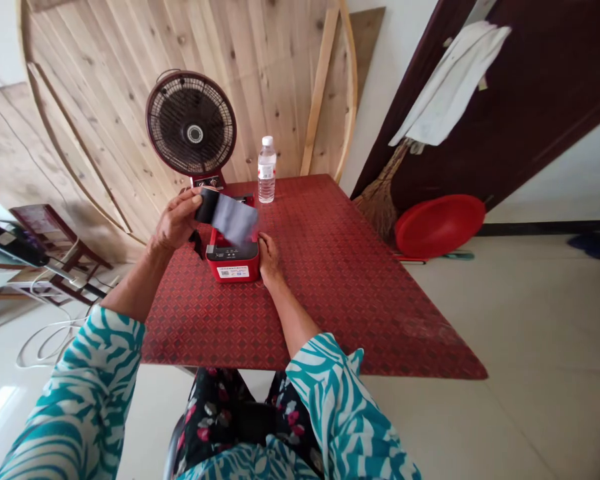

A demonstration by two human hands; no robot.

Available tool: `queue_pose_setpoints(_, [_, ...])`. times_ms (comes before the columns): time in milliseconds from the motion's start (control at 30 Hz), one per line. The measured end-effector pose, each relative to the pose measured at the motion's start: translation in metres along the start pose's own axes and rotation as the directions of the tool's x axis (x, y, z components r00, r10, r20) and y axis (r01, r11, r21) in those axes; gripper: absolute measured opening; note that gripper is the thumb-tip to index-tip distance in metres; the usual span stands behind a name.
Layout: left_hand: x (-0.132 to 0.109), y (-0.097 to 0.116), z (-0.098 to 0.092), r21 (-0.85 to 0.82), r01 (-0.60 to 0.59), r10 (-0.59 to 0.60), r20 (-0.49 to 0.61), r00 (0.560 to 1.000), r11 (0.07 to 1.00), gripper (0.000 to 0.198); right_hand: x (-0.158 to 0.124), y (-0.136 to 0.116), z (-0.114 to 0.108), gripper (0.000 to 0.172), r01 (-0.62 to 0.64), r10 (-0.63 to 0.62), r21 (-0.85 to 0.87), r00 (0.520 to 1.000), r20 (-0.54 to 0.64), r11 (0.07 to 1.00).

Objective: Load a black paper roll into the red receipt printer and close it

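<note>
A small red and black device with a white label on its front stands on the red patterned table. My left hand is closed on a black roll with a grey sheet pulled out from it, held above the device. My right hand rests against the device's right side, with its fingers curled along the casing.
A dark red table fan and a clear water bottle stand at the table's far end. A big round wooden board leans on the wall behind. A red basin and a broom lie on the floor at the right. Stools and cables sit left.
</note>
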State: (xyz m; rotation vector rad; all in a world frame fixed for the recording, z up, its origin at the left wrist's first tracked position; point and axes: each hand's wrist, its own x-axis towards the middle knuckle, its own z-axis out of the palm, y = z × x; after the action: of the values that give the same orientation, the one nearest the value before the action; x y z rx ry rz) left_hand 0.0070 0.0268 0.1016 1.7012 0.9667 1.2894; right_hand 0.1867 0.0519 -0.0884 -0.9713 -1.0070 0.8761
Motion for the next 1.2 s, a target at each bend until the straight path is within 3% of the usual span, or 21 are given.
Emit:
queue_pose_setpoints(67, [0.001,0.006,-0.004,0.014,0.078,-0.079,0.066,0.995,0.997,0.039,0.0,-0.001,0.0,0.037,-0.027,0.026,-0.023,1.0,-0.015,0.999])
queue_pose_setpoints(133, [0.003,0.004,-0.003,0.134,0.133,-0.156,0.178,0.972,0.982,0.037,0.0,-0.004,0.0,0.037,-0.045,0.044,-0.032,0.999,-0.014,0.998])
queue_pose_setpoints(200, [0.008,-0.005,0.004,0.3,0.109,-0.191,0.258,0.947,0.948,0.031,0.0,-0.006,-0.001,0.037,-0.035,0.035,-0.024,0.999,0.001,0.999])
queue_pose_setpoints(367, [0.027,-0.037,0.024,0.558,-0.006,-0.194,0.3,0.934,0.83,0.022,0.0,-0.005,-0.001,0.039,-0.035,0.035,-0.034,0.999,-0.002,0.999])
queue_pose_setpoints(533, [0.039,-0.052,0.028,0.632,-0.019,-0.298,0.391,0.871,0.774,0.025,0.0,-0.004,-0.002,0.038,-0.045,0.045,-0.042,0.999,0.0,0.998])
queue_pose_setpoints(633, [0.041,-0.061,0.029,0.667,0.001,-0.341,0.38,0.86,0.745,0.016,-0.001,-0.006,-0.002,0.038,-0.046,0.046,-0.062,0.999,0.002,0.997])
queue_pose_setpoints(767, [0.044,-0.07,0.031,0.712,-0.062,-0.35,0.417,0.839,0.699,0.013,-0.002,-0.006,-0.003,0.037,-0.04,0.041,-0.073,0.999,0.007,0.997])
queue_pose_setpoints(867, [0.045,-0.072,0.03,0.686,-0.083,-0.335,0.453,0.826,0.723,0.01,-0.003,-0.005,-0.004,0.037,-0.032,0.033,-0.072,0.999,0.011,0.997])
queue_pose_setpoints(967, [0.037,-0.069,0.024,0.59,-0.046,-0.26,0.423,0.868,0.806,0.005,-0.003,-0.004,-0.005,0.037,-0.029,0.029,-0.075,1.0,0.006,0.997])
queue_pose_setpoints(1067, [0.014,-0.065,0.017,0.467,0.013,-0.152,0.262,0.953,0.884,0.024,-0.004,-0.005,-0.007,0.036,-0.016,0.017,-0.071,1.0,0.021,0.997])
queue_pose_setpoints(1200, [-0.024,-0.066,0.017,0.312,0.047,-0.078,0.088,0.993,0.949,0.053,-0.004,-0.006,-0.009,0.042,-0.046,0.048,-0.064,0.998,0.036,0.997])
